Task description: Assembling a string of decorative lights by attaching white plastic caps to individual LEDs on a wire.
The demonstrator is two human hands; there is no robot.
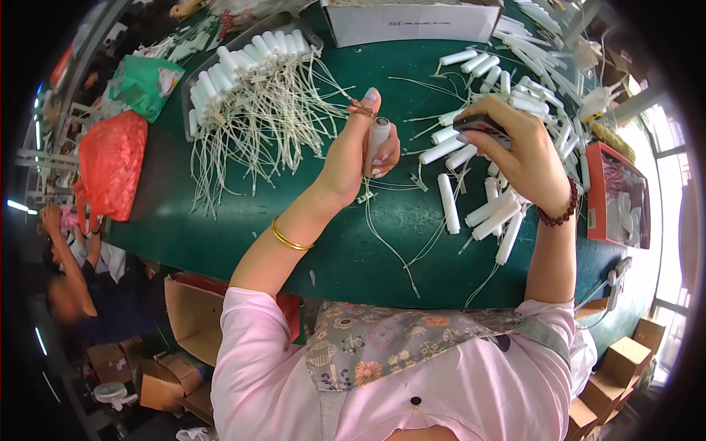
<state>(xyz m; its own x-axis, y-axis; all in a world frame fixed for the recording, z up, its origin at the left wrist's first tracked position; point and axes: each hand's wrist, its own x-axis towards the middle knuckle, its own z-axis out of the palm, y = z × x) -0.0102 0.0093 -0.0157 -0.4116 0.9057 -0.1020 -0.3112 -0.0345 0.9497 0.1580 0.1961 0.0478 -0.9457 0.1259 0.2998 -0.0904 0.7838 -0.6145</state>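
Observation:
My left hand (344,163) is closed around a white wired cylinder (378,140), held upright with its round grey end facing up. Thin white wires (382,239) with small connectors trail below it onto the green table. In my right hand (523,151), the fingers grip a small dark handheld device (482,128) whose exact kind I cannot make out. Under and around that hand lies a loose pile of white cylinders (448,203), some with wires. To the left of my left hand, similar cylinders (220,76) stand side by side in a grey tray (186,87), their wires spilling out.
A white cardboard box (412,23) stands at the far edge. On the right is a red open box (597,195) with small parts. Red (114,165) and green bags (145,87) sit at the left. Another person's arm (70,257) shows beyond the table, near cardboard boxes.

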